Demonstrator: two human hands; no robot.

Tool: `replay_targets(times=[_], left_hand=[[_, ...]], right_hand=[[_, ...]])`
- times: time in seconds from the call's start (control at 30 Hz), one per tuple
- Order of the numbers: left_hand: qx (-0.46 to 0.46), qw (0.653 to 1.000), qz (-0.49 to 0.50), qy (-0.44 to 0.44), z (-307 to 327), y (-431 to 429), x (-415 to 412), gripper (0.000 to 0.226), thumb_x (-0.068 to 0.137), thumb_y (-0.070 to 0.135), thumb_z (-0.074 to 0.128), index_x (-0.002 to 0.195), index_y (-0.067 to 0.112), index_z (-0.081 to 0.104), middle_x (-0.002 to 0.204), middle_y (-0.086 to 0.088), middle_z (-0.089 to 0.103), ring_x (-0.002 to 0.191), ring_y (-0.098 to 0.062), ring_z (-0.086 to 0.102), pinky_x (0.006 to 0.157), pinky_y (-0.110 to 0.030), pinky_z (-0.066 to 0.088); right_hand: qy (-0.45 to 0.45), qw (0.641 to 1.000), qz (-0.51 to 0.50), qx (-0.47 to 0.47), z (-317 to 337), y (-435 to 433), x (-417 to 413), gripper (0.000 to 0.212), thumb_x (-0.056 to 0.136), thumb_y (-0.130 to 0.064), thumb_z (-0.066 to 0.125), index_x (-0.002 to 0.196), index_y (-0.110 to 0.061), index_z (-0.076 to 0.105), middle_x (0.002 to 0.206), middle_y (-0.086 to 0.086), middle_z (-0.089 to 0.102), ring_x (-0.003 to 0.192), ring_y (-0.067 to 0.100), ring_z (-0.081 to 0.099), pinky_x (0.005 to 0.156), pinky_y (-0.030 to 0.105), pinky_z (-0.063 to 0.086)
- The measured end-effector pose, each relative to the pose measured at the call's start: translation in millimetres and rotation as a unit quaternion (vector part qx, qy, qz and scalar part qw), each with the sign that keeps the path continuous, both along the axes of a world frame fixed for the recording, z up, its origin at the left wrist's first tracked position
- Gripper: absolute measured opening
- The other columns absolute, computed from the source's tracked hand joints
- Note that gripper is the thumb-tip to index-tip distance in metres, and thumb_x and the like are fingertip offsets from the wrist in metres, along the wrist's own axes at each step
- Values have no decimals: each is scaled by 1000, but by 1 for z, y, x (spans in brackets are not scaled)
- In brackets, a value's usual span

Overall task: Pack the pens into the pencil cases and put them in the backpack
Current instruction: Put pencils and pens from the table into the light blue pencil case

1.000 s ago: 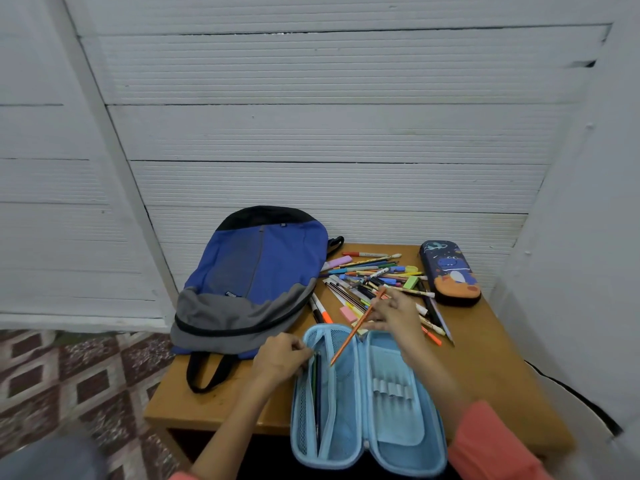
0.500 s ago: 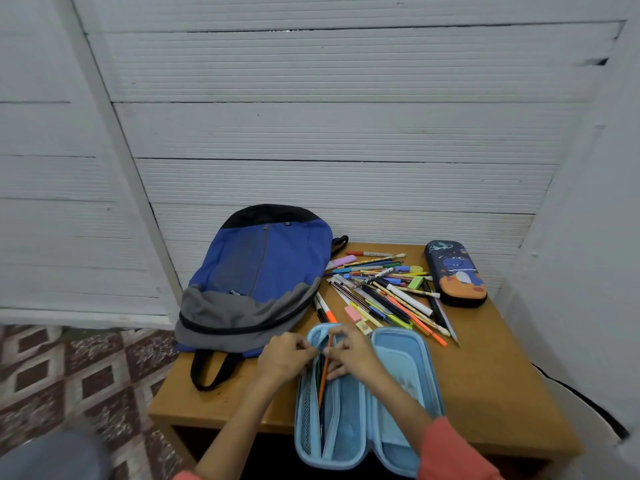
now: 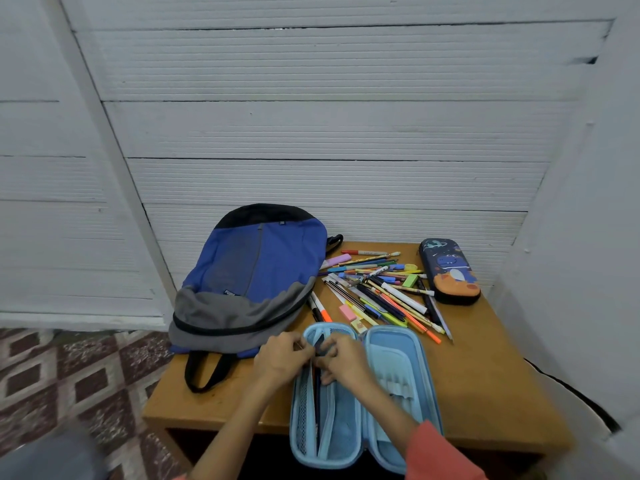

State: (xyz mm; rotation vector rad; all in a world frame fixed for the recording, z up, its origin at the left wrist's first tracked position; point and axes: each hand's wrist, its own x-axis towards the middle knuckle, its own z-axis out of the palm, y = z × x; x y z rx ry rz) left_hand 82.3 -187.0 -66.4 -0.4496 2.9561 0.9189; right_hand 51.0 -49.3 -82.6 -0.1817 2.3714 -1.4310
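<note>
A light blue pencil case (image 3: pixel 394 344) lies open at the table's near edge, with dark pens (image 3: pixel 317 407) in its left half. Both hands meet over the top of that half. My left hand (image 3: pixel 282 358) pinches the inner pocket edge of the case. My right hand (image 3: pixel 346 363) has its fingers curled on an orange pencil (image 3: pixel 312 370), which is mostly hidden under the hands. A loose pile of pens and pencils (image 3: pixel 381 292) lies behind the case. The blue and grey backpack (image 3: pixel 249 282) lies flat at the left, zipped.
A dark blue pencil case (image 3: pixel 448 271) with a cartoon print lies shut at the back right of the wooden table (image 3: pixel 491 382). White walls stand close behind and to the right. Patterned floor tiles (image 3: pixel 69 382) show at the left.
My right hand carried the orange pencil from the pile down into the left half of the light blue case. My left hand stayed at the case's upper left edge.
</note>
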Motion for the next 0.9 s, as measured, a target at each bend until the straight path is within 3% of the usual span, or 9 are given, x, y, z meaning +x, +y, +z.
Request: replay_targets(times=[0.1, 0.2, 0.4, 0.5, 0.67, 0.73, 0.83, 0.9], left_hand=[[0, 1000, 1, 10, 0, -1, 0, 18, 84, 41, 59, 79, 26, 66, 76, 8, 69, 80, -10, 63, 68, -28, 45], [0, 1000, 2, 20, 0, 1, 0, 17, 84, 41, 59, 79, 26, 66, 80, 10, 68, 81, -9, 61, 67, -27, 42], [7, 1000, -4, 13, 3, 3, 1, 15, 86, 39, 60, 75, 29, 63, 79, 12, 66, 80, -8, 59, 67, -26, 39], [12, 1000, -4, 3, 2, 1, 1, 18, 86, 39, 60, 71, 30, 61, 77, 11, 65, 80, -9, 60, 68, -27, 43], [26, 1000, 4, 0, 1, 1, 1, 17, 85, 40, 62, 71, 29, 63, 80, 12, 66, 83, -11, 61, 68, -27, 43], [26, 1000, 6, 2, 2, 1, 2, 17, 85, 38, 62, 71, 29, 62, 80, 11, 66, 82, -11, 60, 67, -27, 40], [30, 1000, 7, 3, 1, 2, 1, 17, 86, 39, 62, 71, 30, 61, 82, 10, 67, 82, -12, 60, 67, -27, 40], [31, 1000, 8, 1, 2, 2, 2, 17, 86, 39, 62, 72, 30, 61, 83, 9, 68, 81, -11, 60, 65, -27, 39]], right_hand=[[16, 1000, 17, 21, -1, -2, 1, 14, 88, -6, 66, 78, -12, 58, 59, 7, 60, 41, 9, 57, 50, 27, 55], [19, 999, 26, 18, -2, -1, 1, 7, 88, -1, 63, 86, -7, 64, 60, 5, 59, 45, 11, 58, 54, 29, 56], [-36, 998, 52, -15, 2, 8, -5, 15, 89, 5, 60, 102, 2, 66, 65, 9, 62, 50, 13, 62, 58, 29, 59], [-34, 998, 4, -61, 13, 18, -13, 16, 89, 7, 58, 104, 3, 65, 66, 10, 63, 49, 15, 61, 51, 25, 56], [81, 983, -149, -67, 26, 63, -44, 9, 88, 0, 63, 88, -6, 70, 62, 5, 64, 41, 12, 55, 38, 20, 42], [130, 970, -202, -45, 24, 88, -60, 6, 87, -3, 65, 88, -4, 72, 70, 4, 66, 53, 13, 58, 47, 20, 45], [165, 953, -246, 61, 11, 127, -78, 6, 87, -13, 67, 89, -15, 73, 84, 0, 68, 78, 17, 63, 70, 31, 51], [169, 945, -248, 131, 1, 147, -84, 9, 88, -13, 66, 89, -19, 73, 88, 0, 70, 84, 18, 63, 72, 32, 51]])
